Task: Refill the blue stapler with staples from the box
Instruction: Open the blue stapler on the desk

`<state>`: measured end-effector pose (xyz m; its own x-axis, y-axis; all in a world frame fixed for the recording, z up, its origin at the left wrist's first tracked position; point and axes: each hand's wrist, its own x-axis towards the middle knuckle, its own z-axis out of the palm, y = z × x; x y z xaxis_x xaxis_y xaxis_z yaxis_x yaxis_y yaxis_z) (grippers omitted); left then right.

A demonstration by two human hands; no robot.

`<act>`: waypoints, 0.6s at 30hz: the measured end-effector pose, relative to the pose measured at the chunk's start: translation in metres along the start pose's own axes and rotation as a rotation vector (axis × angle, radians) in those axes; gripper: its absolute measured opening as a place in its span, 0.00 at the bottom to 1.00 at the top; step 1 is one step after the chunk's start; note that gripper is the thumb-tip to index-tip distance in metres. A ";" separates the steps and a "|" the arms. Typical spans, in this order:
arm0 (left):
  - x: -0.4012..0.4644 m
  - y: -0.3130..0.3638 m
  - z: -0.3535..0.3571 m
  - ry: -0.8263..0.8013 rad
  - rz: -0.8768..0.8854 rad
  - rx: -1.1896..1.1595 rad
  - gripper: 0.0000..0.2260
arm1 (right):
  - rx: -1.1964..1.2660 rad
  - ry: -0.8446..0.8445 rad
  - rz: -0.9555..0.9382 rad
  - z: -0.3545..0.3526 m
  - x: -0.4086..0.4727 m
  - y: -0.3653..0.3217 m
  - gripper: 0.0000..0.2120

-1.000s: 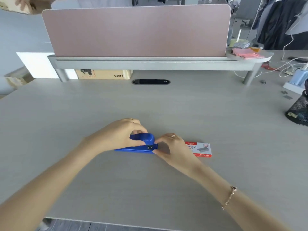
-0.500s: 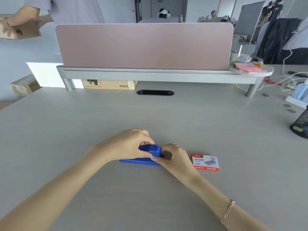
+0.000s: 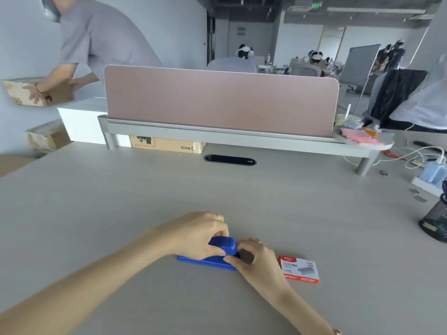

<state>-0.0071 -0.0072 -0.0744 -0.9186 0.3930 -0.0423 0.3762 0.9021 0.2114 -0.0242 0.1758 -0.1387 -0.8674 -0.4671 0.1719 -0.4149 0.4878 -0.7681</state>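
Staying clamped: left hand (image 3: 198, 234), right hand (image 3: 256, 259) grip blue stapler (image 3: 223, 247); box (image 3: 299, 269) unmoved.

Desk (image 3: 121, 213) bare around; staple box (image 3: 300, 269) just right of right hand (image 3: 256, 259).

The blue stapler (image 3: 223, 247) looks like smooth, slightly glossy plastic. The red-and-white staple box (image 3: 300, 269) is printed card. The pale bench (image 3: 242, 197) shows a matt wood-grain finish, and the pink divider panel (image 3: 217, 100) is matt cloth.
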 end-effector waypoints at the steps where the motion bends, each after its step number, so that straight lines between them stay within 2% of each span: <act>1: 0.000 0.000 0.000 0.009 0.001 -0.006 0.09 | 0.002 0.000 -0.005 0.000 0.000 0.001 0.03; 18: -0.037 -0.035 -0.021 0.209 -0.012 -0.285 0.07 | -0.248 -0.029 0.014 -0.008 0.009 -0.007 0.08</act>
<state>0.0113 -0.0567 -0.0595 -0.9388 0.3111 0.1477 0.3431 0.8088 0.4776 -0.0311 0.1745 -0.1265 -0.8670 -0.4778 0.1416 -0.4603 0.6588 -0.5951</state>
